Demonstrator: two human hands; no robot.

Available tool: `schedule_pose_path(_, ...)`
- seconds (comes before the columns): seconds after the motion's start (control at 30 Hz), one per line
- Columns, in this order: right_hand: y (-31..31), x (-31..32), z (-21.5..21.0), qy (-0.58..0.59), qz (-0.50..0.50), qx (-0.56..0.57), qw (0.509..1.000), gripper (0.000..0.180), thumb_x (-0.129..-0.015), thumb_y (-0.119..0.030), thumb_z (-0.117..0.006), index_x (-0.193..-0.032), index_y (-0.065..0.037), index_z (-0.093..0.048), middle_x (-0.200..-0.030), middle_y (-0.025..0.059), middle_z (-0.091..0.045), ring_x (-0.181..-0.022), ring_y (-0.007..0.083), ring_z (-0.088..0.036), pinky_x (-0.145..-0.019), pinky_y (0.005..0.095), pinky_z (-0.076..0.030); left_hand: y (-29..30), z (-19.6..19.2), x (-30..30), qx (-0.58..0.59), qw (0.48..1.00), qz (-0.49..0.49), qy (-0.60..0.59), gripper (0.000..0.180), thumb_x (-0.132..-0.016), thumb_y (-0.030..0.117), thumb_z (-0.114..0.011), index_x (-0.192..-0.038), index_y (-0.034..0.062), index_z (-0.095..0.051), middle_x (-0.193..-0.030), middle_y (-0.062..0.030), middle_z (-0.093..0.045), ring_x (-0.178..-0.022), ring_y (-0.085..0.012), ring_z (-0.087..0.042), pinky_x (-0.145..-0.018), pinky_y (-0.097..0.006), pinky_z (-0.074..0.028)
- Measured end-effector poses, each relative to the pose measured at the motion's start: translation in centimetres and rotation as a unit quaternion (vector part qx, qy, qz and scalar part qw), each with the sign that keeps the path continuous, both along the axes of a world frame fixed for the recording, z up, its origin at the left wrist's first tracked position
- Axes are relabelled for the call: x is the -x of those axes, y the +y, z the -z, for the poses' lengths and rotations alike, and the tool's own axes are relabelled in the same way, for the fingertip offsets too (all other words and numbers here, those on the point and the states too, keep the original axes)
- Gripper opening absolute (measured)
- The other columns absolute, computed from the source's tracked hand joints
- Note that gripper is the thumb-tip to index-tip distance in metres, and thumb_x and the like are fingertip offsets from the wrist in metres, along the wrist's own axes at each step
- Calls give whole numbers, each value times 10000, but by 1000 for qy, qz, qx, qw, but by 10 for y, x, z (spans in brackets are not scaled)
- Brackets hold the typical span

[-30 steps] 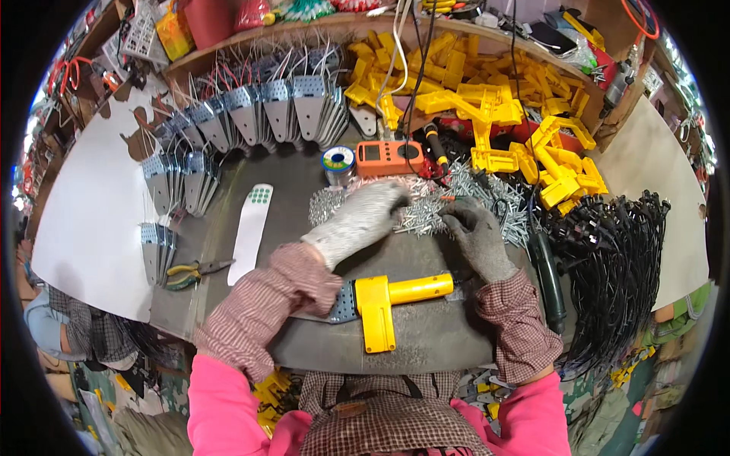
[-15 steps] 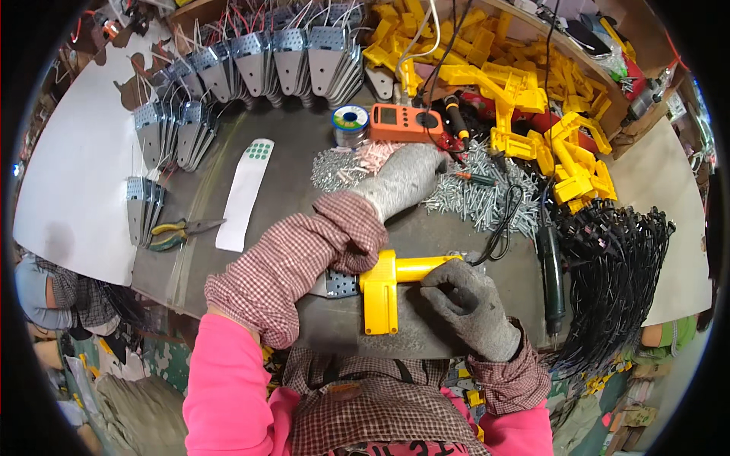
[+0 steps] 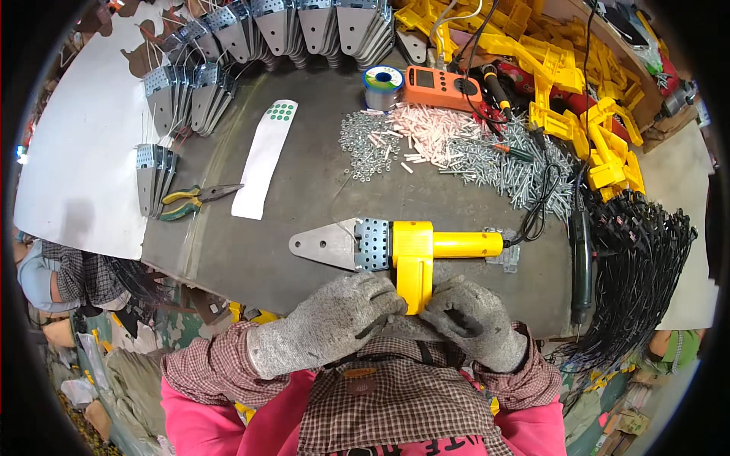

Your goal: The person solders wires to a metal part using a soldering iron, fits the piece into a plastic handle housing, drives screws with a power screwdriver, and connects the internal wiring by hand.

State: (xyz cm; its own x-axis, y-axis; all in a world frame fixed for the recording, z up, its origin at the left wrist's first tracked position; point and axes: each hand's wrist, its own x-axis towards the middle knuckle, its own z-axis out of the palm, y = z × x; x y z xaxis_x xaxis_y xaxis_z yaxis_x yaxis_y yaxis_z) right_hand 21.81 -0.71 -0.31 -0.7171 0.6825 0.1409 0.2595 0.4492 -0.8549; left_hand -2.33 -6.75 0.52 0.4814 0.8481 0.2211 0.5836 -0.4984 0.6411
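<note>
A yellow plastic handle housing (image 3: pixel 413 262) lies on the table in front of me, joined to a perforated metal bracket and a grey pointed metal plate (image 3: pixel 323 245) with holes. A black cord leaves its right end. My left hand (image 3: pixel 331 323), in a grey knit glove, is closed with its fingertips against the left side of the housing's short near leg. On the other side of that leg, my right hand (image 3: pixel 471 315), also gloved, has its fingers curled together. Whatever either hand pinches is hidden.
Beyond lie piles of nuts (image 3: pixel 367 144), pink sleeves (image 3: pixel 430 133) and screws (image 3: pixel 525 171). A solder spool (image 3: pixel 382 89) and orange meter (image 3: pixel 441 87) stand behind. Pliers (image 3: pixel 199 199) lie left; an electric screwdriver (image 3: pixel 582 262) and black cords (image 3: pixel 639 266) are right.
My left hand has come back from the small-parts piles to the housing's near leg. My right hand has moved from the handle to that leg. The view has shifted.
</note>
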Motion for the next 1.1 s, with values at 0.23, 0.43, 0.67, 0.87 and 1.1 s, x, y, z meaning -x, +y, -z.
schedule_pose_path(0.23, -4, -6, 7, -30, -15, -31, 999, 195, -803, -86, -720, -978, -99, -634, -886, 101, -594, -804, 319, -617, -691, 392, -514, -5, 9, -3, -180, 960, 97, 190, 304, -801, 200, -605, -1070, 73, -666, -1083, -72, -616, -992, -217, -588, -795, -352, -525)
schedule_pose_path(0.43, 45, -18, -30, -52, 9, -18, 998, 186, -894, -105, -684, -1058, -18, -676, -976, 133, -671, -913, 274, -655, -817, 372, -514, 26, 9, 6, -109, 975, 102, 166, 284, -811, 187, -654, -1077, 89, -657, -1069, -110, -634, -946, -247, -609, -784, -366, -529)
schedule_pose_path(0.67, 201, 2, 37, -261, 186, -233, 918, 507, -828, -95, -681, -1310, -85, -524, -1186, 228, -585, -1015, 417, -620, -880, 460, -527, 252, 51, -66, -174, 978, -106, 34, 251, -797, 57, -632, -1042, 1, -627, -969, -247, -640, -976, -417, -616, -852, -489, -494)
schedule_pose_path(0.87, 199, -5, 22, -275, 219, -166, 921, 320, -870, -132, -650, -1184, -75, -635, -1063, 195, -661, -981, 404, -642, -838, 461, -532, 252, 44, -74, -80, 989, -111, 54, 234, -784, 50, -646, -1016, 29, -662, -928, -222, -654, -953, -400, -631, -859, -486, -499)
schedule_pose_path(1.1, 186, -16, 17, -153, 242, -270, 919, 212, -913, -154, -609, -1098, -60, -649, -1061, 181, -662, -964, 383, -648, -836, 456, -531, 244, 22, -67, -134, 978, -128, 92, 214, -843, 55, -589, -1045, 23, -653, -929, -239, -671, -926, -409, -649, -815, -486, -510)
